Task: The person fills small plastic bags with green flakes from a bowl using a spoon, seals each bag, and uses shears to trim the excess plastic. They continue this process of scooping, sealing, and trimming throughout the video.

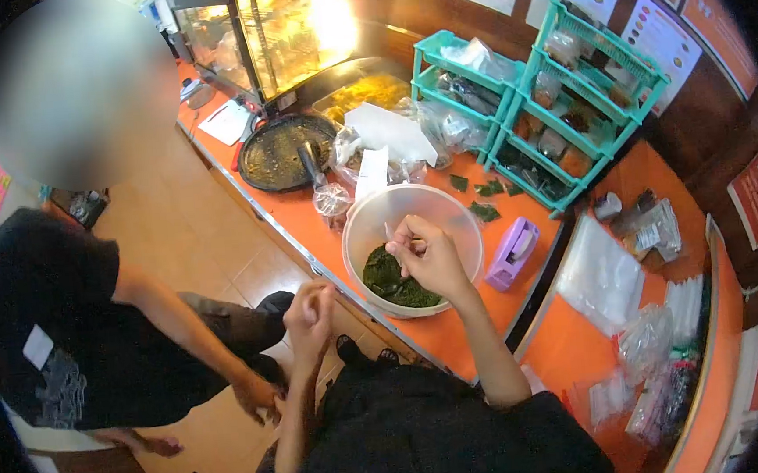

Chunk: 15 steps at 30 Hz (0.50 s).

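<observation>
Over the bowl (369, 221), right hand (433, 255) is pinching fingertips together just above the greens (391, 284) lying inside, left hand (310, 313) curling nearby, grip unclear; keeping pinches small and low seems wise.

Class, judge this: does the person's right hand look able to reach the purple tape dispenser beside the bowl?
Probably yes. The right hand hovers over the white bowl, and the purple tape dispenser sits on the counter just beside that bowl's rim, with nothing standing between them.
</observation>
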### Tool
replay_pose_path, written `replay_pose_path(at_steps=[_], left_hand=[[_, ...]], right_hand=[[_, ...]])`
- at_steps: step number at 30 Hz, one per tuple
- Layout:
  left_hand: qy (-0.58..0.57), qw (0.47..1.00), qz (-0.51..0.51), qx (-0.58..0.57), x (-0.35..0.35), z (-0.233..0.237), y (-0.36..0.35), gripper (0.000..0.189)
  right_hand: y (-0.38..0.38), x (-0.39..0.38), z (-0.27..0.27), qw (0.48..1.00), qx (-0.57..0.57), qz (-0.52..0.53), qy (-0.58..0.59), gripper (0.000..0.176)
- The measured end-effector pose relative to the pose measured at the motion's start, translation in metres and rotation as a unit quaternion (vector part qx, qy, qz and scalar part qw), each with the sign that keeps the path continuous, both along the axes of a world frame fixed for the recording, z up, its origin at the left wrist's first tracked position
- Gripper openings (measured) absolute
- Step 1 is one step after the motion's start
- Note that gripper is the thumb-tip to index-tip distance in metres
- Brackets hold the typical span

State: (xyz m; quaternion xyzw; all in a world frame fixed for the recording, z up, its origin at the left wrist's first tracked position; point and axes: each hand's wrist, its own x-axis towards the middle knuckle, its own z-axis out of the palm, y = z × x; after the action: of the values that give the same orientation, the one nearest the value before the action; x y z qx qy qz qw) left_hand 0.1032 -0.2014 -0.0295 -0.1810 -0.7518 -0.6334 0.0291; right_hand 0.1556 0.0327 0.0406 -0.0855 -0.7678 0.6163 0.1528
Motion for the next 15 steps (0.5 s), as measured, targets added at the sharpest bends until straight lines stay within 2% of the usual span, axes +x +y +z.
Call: replay_pose_path(at_steps=[4, 7, 10, 13, 15], left_hand=[[0.026, 0.986, -0.161, -0.023, -0.010, 0.066, 0.056, 0.018], [0.011, 0.962, -0.229, -0.150, -0.019, 0.077, 0.071, 0.025], [-0.026, 0.953, -0.301, -0.032, -0.030, 0.045, 0.082, 0.030], [-0.108, 0.926, -0.363, -0.004, -0.034, 0.053, 0.081, 0.029], [-0.162, 0.910, -0.382, -0.007, -0.038, 0.051, 0.080, 0.026]], right_hand=[[-0.011, 0.006, 0.000, 0.996, 0.086, 0.006, 0.034, 0.016], [-0.005, 0.012, -0.001, 0.985, 0.170, 0.002, 0.040, 0.016], [0.004, 0.015, 0.000, 0.985, 0.160, 0.038, 0.058, 0.010], [0.012, 0.020, 0.014, 0.994, -0.014, 0.103, -0.026, 0.011], [0.021, 0.017, 0.010, 0.989, -0.067, 0.125, -0.031, 0.013]])
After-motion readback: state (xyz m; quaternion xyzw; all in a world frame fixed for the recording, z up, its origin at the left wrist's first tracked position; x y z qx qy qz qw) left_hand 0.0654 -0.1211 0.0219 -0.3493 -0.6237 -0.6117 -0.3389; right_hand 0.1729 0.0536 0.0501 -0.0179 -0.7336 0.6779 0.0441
